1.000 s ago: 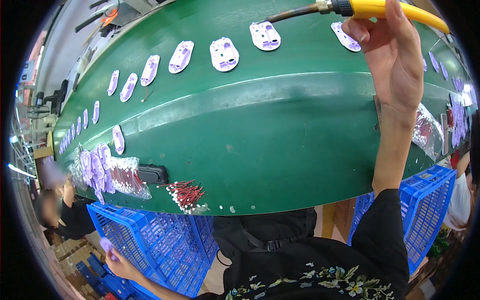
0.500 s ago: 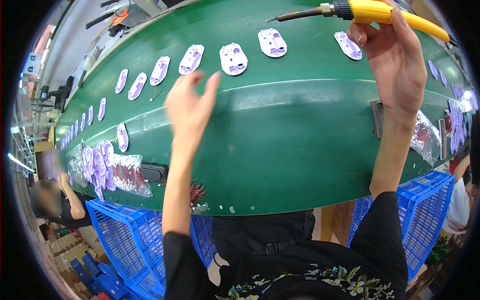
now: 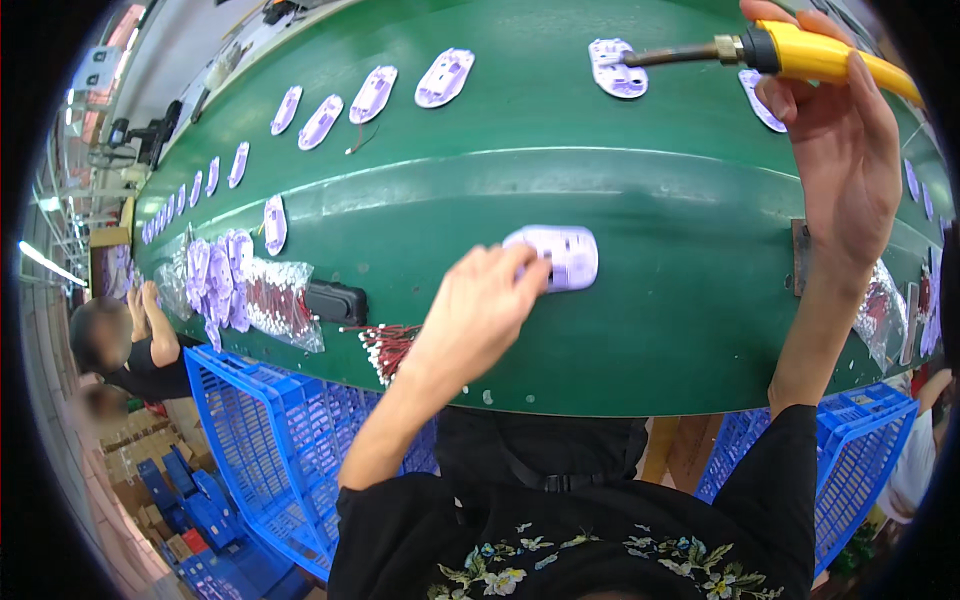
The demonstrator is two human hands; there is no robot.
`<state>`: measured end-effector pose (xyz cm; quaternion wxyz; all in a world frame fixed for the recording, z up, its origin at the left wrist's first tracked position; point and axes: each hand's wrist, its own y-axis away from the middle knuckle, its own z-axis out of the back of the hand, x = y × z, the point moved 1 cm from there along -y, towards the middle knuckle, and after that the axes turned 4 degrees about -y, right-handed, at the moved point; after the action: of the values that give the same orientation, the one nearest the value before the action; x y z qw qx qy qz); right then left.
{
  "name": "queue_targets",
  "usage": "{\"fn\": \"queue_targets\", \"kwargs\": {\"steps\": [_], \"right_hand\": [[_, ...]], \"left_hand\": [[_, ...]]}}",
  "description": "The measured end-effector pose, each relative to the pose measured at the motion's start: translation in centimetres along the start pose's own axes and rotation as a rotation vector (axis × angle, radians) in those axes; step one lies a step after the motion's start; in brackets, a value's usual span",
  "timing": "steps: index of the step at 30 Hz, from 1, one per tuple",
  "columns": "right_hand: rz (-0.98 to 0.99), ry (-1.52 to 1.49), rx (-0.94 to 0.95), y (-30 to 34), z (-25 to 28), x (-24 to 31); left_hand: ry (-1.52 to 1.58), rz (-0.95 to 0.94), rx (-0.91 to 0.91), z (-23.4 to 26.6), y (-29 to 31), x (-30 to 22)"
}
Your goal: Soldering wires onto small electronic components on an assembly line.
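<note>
My left hand (image 3: 480,305) pinches the left end of a pale lavender plastic housing half (image 3: 575,258), low over or on the near part of the green bench. Its moulded inner side faces up; my fingers cover its left part. At the upper right, my right hand (image 3: 840,130) is closed round the yellow handle of a soldering iron (image 3: 815,55). The iron's metal shaft points left, and its tip overlaps another lavender housing half (image 3: 612,85) in view; whether they touch, I cannot tell. One more housing half (image 3: 762,105) lies partly behind my right hand.
A row of similar housings (image 3: 373,95) runs along the far left of the green bench (image 3: 660,330). A housing pile (image 3: 218,280), a bag of red wires (image 3: 280,300), a black case (image 3: 337,300) and loose red wires (image 3: 385,345) lie left. Blue crates (image 3: 265,430) stand below; a person (image 3: 150,340) sits left.
My left hand has taken a housing half from the far row and brought it toward me. The view has shifted, and my right hand still holds the soldering iron.
</note>
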<state>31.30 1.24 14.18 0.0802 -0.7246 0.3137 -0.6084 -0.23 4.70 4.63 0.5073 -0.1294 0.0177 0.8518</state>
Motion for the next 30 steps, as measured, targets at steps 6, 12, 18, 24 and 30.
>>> {"fn": "queue_targets", "kwargs": {"steps": [6, 12, 18, 24, 30], "right_hand": [[-0.219, -0.131, 0.206, 1.8, -1.5, -1.9], [-0.332, 0.017, 0.237, 3.5, -5.5, -5.4], [-0.244, -0.108, 0.244, 3.8, -10.6, -5.6], [-0.37, -0.022, 0.297, 3.6, -9.2, -5.6], [-0.321, -0.044, 0.236, 3.4, -7.6, -4.6]], "left_hand": [[0.11, 0.177, -0.133, -0.5, 6.1, -1.7], [0.097, 0.484, -0.22, 1.1, 13.5, 0.0], [0.089, 0.647, -0.177, 0.2, 16.4, 0.8], [0.061, 0.615, -0.214, -0.1, 15.6, 1.3], [0.131, 0.61, -0.411, -0.2, 15.1, 1.5]]}}
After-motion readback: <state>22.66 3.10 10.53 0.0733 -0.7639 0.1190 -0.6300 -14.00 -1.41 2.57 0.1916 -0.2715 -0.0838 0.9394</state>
